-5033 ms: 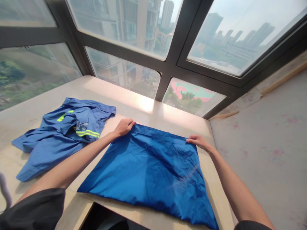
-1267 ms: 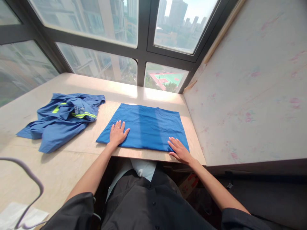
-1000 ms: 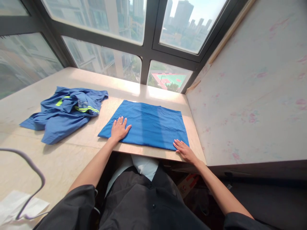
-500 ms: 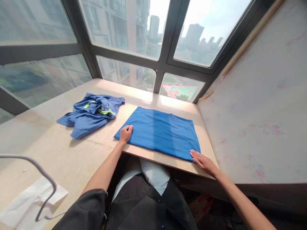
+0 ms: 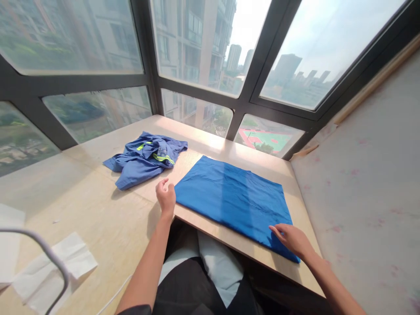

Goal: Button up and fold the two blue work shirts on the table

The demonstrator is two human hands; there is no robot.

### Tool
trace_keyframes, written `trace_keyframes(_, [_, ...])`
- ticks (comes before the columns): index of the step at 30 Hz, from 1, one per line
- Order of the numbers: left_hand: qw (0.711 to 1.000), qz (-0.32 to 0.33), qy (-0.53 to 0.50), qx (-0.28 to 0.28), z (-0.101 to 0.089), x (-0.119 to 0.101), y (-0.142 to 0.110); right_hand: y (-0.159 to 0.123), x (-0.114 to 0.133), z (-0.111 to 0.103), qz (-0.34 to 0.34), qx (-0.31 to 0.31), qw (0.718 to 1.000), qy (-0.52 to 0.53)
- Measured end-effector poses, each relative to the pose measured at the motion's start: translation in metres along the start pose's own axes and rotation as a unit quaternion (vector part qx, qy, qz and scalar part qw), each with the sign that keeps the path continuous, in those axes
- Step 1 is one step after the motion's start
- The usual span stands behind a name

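Note:
A blue cloth (image 5: 236, 197), folded into a flat rectangle, lies along the front edge of the wooden tabletop. Just beside its left front corner is my left hand (image 5: 166, 197), raised over the wood with fingers loosely curled and the thumb apart; it holds nothing. My right hand (image 5: 292, 238) hovers low over the cloth's right front part, casting a shadow there. Its fingers point left, loosely bent, and nothing shows in them. To the left rests a crumpled blue garment (image 5: 144, 159) with yellow-green stripes, apart from both hands.
White paper (image 5: 70, 256) and a grey bent tube (image 5: 55, 262) are at the left front of the wooden tabletop (image 5: 121, 223). Dark-framed windows (image 5: 197, 98) border the far side, and a flower-patterned wall (image 5: 361, 183) stands at the right.
My left hand has come off the cloth and moved left past its corner. My right hand has risen from lying flat on the cloth. The view has turned left.

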State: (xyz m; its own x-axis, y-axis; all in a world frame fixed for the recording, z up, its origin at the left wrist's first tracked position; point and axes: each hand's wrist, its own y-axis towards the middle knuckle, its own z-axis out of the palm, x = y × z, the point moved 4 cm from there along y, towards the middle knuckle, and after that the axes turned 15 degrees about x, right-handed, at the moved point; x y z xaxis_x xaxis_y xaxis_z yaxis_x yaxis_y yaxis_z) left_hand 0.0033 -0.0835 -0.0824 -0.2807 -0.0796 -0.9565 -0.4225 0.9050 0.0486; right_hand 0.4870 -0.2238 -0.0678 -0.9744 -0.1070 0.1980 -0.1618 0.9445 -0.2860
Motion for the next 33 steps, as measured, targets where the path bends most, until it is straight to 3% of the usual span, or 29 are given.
trace_keyframes(3, [0.973,-0.155,-0.172,-0.020,-0.019,0.018,-0.031,0.038,0.038,-0.005,-0.052,-0.043,0.995,0.069])
trace_keyframes(6, [0.881,-0.284,-0.377,0.034,-0.024,0.031,-0.058,0.088,0.085,-0.006,-0.101,-0.036,0.977,0.185])
trace_keyframes(9, [0.803,-0.332,-0.492,0.056,-0.024,0.025,-0.067,0.145,0.139,-0.011,-0.160,-0.010,0.947,0.277])
trace_keyframes(12, [0.775,-0.347,-0.521,0.082,-0.017,0.014,-0.060,0.199,0.186,-0.014,-0.174,0.074,0.907,0.376])
trace_keyframes(14, [0.784,-0.339,-0.510,0.101,-0.009,0.008,-0.050,0.228,0.209,-0.017,-0.155,0.129,0.897,0.394])
trace_keyframes(16, [0.808,-0.324,-0.477,0.120,-0.001,0.006,-0.042,0.251,0.225,-0.023,-0.133,0.166,0.904,0.370])
trace_keyframes(20, [0.897,-0.255,-0.331,0.147,0.014,0.008,-0.025,0.279,0.241,-0.040,-0.079,0.199,0.907,0.363])
trace_keyframes(25, [0.972,-0.131,-0.181,0.067,0.031,0.002,-0.014,0.303,0.240,-0.061,0.002,0.150,0.917,0.370])
trace_keyframes(28, [0.990,-0.059,-0.111,0.055,0.046,-0.013,-0.023,0.312,0.235,-0.071,0.033,0.112,0.931,0.345])
trace_keyframes(31, [0.986,0.062,-0.079,0.129,0.065,-0.036,-0.043,0.317,0.231,-0.078,0.050,0.110,0.922,0.368])
trace_keyframes(33, [0.966,0.157,-0.048,0.199,0.078,-0.053,-0.058,0.320,0.227,-0.083,0.058,0.120,0.915,0.382])
